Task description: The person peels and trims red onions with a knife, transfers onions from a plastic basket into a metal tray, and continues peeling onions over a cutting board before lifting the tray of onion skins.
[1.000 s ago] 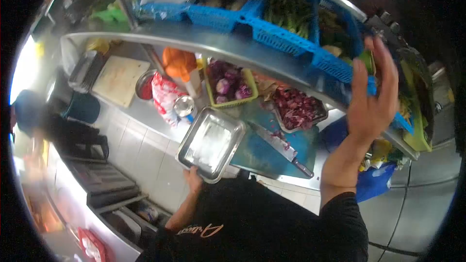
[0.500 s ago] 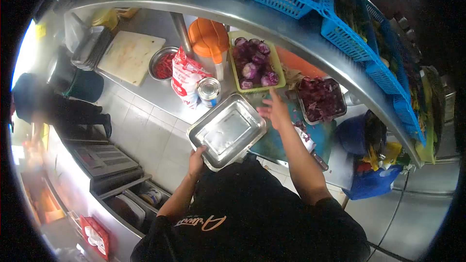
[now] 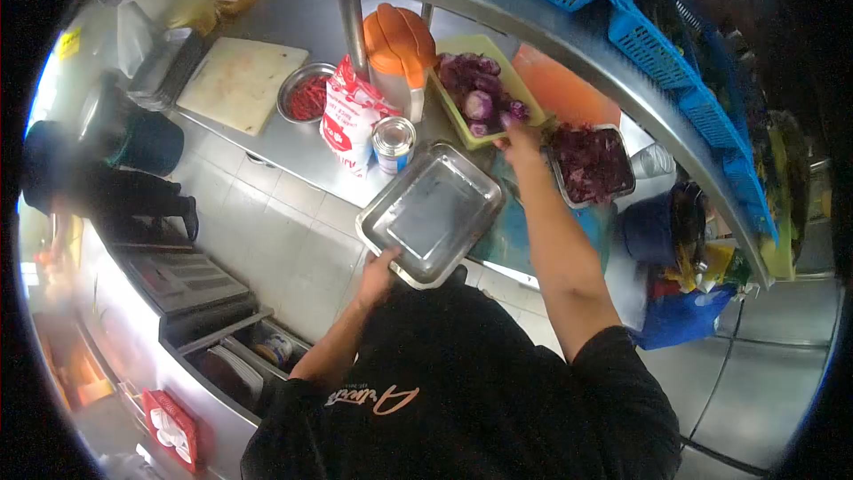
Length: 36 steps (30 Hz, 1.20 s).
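My left hand grips the near left edge of a rectangular metal tray, held tilted in front of my body with nothing in it. My right hand is closed at the near right corner of a yellow-green plastic tub, its fingertips partly hidden. Several purple onions lie in the tub, one right beside my fingers. Close to my right forearm stands a metal pan of dark purple peelings. Under that arm is a blue-green cutting board, partly covered.
On the steel counter stand a can, a red-and-white bag, an orange-lidded container, a bowl of red peppers and a white cutting board. A shelf edge with blue baskets arches overhead. Another person's legs show at left.
My right hand has moved from open above the board to the tub's corner and closed there. The tub has turned, showing more orange behind it. The tray has shifted slightly right and up.
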Motion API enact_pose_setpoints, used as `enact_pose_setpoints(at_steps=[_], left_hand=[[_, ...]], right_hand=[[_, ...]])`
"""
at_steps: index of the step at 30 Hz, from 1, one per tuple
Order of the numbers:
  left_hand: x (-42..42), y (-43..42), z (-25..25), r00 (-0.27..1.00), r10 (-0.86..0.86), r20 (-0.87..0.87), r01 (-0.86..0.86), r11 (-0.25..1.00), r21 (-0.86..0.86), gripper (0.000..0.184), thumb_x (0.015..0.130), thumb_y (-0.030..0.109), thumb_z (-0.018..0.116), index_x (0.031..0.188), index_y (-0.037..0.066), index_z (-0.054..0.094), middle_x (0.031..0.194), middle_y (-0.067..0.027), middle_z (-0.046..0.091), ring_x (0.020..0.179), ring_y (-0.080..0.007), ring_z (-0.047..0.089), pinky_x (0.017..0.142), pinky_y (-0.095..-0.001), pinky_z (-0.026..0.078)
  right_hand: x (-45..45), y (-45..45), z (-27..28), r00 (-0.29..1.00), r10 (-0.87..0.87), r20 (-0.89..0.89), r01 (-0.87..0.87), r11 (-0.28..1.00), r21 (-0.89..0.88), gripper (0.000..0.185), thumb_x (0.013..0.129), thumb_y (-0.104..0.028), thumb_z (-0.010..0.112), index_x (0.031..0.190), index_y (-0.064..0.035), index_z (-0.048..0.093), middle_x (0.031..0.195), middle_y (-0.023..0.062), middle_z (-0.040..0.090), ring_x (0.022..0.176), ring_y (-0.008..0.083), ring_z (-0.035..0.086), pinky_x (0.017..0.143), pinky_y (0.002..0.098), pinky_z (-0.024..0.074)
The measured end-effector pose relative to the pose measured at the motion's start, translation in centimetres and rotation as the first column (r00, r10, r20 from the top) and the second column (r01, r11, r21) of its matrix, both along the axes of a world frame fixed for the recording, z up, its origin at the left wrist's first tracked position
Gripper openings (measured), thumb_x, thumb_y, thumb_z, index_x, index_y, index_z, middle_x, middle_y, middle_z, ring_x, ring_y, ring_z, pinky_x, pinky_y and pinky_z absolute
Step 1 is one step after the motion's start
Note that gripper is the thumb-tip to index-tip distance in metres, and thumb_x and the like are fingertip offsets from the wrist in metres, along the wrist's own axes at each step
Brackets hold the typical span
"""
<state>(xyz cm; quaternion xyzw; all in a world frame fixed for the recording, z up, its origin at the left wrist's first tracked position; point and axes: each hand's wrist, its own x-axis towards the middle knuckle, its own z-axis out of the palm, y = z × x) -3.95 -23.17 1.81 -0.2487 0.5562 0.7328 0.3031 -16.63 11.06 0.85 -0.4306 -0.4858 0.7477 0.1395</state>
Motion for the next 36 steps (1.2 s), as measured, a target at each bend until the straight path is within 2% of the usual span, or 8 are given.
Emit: enact_pose_setpoints(at_steps=[3, 6, 10, 17, 20, 25, 31, 36], left_hand=[[0.0, 1.6, -3.1, 0.990, -0.128, -0.057, 0.137, 0.966, 0.219, 0.044, 0.082, 0.016, 0.065, 0.113, -0.006, 0.044, 0.105, -0.0154, 0.056, 0.092, -0.0248, 0.058, 0.073, -0.0372, 0.053], [-1.0, 5.6, -15.0, 0.840, -0.233, -0.490, 0.330, 0.936, 0.122, 0.044, 0.084, 0.017, 0.064, 0.114, -0.002, 0.038, 0.109, -0.0151, 0.053, 0.097, -0.0252, 0.056, 0.070, -0.0396, 0.054], [-5.1, 12.4, -6.3, 0.974, -0.083, -0.210, 0.153, 0.926, 0.344, 0.044, 0.086, 0.017, 0.062, 0.116, 0.000, 0.035, 0.114, -0.0150, 0.050, 0.098, -0.0254, 0.055, 0.076, -0.0417, 0.052], [-9.4, 15.8, -5.3, 0.988, -0.155, 0.019, 0.131, 0.889, 0.438, 0.035, 0.087, 0.018, 0.059, 0.116, 0.003, 0.047, 0.115, -0.0129, 0.052, 0.098, -0.0257, 0.055, 0.077, -0.0369, 0.048], [-7.8, 12.3, 1.4, 0.747, -0.600, -0.287, 0.570, 0.800, -0.189, 0.035, 0.087, 0.020, 0.057, 0.114, -0.001, 0.051, 0.115, -0.0166, 0.052, 0.098, -0.0278, 0.055, 0.081, -0.0375, 0.046], [-11.7, 15.5, 1.6, 0.119, -0.483, -0.867, -0.241, 0.833, -0.497, 0.044, 0.087, 0.029, 0.053, 0.122, 0.001, 0.049, 0.119, -0.0243, 0.049, 0.108, -0.0378, 0.049, 0.094, -0.0446, 0.040], [-15.4, 17.6, -2.0, 0.408, -0.570, -0.713, 0.028, 0.788, -0.615, 0.054, 0.092, 0.036, 0.044, 0.131, -0.001, 0.040, 0.128, -0.0238, 0.045, 0.119, -0.0386, 0.043, 0.102, -0.0432, 0.033], [-15.7, 16.9, -2.6, 0.471, -0.223, -0.853, 0.030, 0.971, -0.237, 0.058, 0.093, 0.036, 0.045, 0.136, -0.001, 0.034, 0.137, -0.0214, 0.039, 0.127, -0.0322, 0.038, 0.105, -0.0388, 0.029]], right_hand=[[1.8, 2.6, 2.8, 0.996, 0.055, -0.063, -0.044, 0.986, 0.159, 0.022, 0.079, -0.012, 0.064, 0.094, -0.0017, 0.052, 0.081, 0.0097, 0.058, 0.054, 0.0206, 0.055, 0.040, 0.0292, 0.0442], [3.7, 4.4, 8.6, 0.992, 0.121, -0.019, -0.112, 0.957, 0.269, 0.015, 0.075, -0.012, 0.067, 0.084, -0.0044, 0.057, 0.071, 0.0049, 0.056, 0.050, 0.0155, 0.051, 0.035, 0.0257, 0.0370], [5.5, 7.6, 12.0, 0.988, 0.144, -0.053, -0.112, 0.916, 0.385, 0.017, 0.074, -0.015, 0.068, 0.084, -0.0058, 0.059, 0.068, 0.0026, 0.056, 0.043, 0.0129, 0.047, 0.031, 0.0230, 0.0300], [6.6, 11.1, 13.4, 0.954, 0.293, 0.068, -0.287, 0.820, 0.495, 0.030, 0.073, -0.018, 0.069, 0.098, -0.0080, 0.058, 0.066, 0.0013, 0.054, 0.042, 0.0100, 0.046, 0.030, 0.0230, 0.0276], [6.3, 9.2, 15.7, 0.916, 0.301, 0.264, -0.400, 0.726, 0.559, 0.031, 0.072, -0.020, 0.068, 0.099, -0.0079, 0.058, 0.065, 0.0010, 0.052, 0.041, 0.0101, 0.045, 0.031, 0.0237, 0.0292], [3.7, 11.0, 12.8, 0.899, 0.308, 0.311, -0.436, 0.698, 0.568, 0.032, 0.075, -0.028, 0.065, 0.101, -0.0107, 0.058, 0.072, 0.0032, 0.054, 0.047, 0.0126, 0.047, 0.036, 0.0270, 0.0318], [3.2, 8.2, 11.9, 0.927, 0.282, 0.246, -0.373, 0.754, 0.541, 0.058, 0.082, -0.037, 0.061, 0.132, -0.0133, 0.044, 0.118, 0.0136, 0.052, 0.085, 0.0229, 0.062, 0.062, 0.0407, 0.0498], [2.4, 7.5, 12.4, 0.920, 0.354, 0.167, -0.392, 0.837, 0.382, 0.044, 0.079, -0.029, 0.063, 0.118, -0.0098, 0.052, 0.098, 0.0097, 0.059, 0.073, 0.0217, 0.062, 0.057, 0.0353, 0.0501]])
